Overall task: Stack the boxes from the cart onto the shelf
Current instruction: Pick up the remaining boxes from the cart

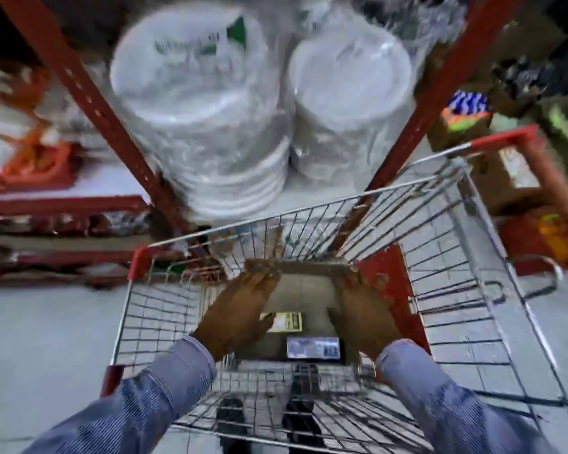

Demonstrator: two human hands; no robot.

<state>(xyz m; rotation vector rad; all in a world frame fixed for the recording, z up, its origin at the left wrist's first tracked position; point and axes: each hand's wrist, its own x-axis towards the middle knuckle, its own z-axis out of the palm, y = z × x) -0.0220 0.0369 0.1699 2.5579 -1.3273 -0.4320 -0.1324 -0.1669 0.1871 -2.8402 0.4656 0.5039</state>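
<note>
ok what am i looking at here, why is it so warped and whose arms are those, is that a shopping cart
There is one picture, taken by a wide-angle camera worn on a person's head and looking down, which is why straight lines bend and the edges blur. The arms in blue striped sleeves belong to that person.

Yes, that is a wire shopping cart with red corner guards. Inside it stands a brown cardboard box with a yellow label and a printed sticker. The left hand presses on one side of the box and the right hand on the other, as if to lift it. I cannot tell whether it has left the cart floor.

Beyond the cart is a red metal shelf holding wrapped stacks of white plates. More goods sit to both sides, too blurred to name.
</note>
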